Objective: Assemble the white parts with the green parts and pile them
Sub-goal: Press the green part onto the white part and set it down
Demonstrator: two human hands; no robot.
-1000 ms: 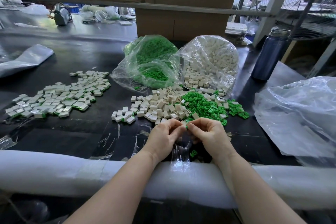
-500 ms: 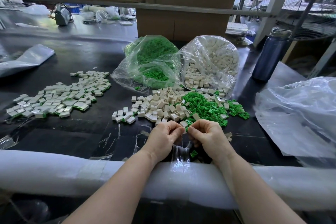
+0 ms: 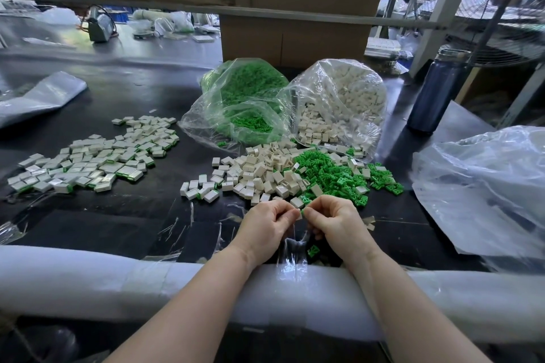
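Assembled pile (image 3: pixel 91 162) sizeable; loose white parts (image 3: pixel 259 171), green parts (image 3: pixel 333 174) remain; left hand (image 3: pixel 265 224), right hand (image 3: pixel 336 221) pinch 1 piece, probably half-joined.

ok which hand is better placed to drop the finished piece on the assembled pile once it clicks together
Left. The left hand is on the same side as the assembled pile, far left on the table. The right hand would have to cross over, and it sits nearer the loose green parts for the next pick.
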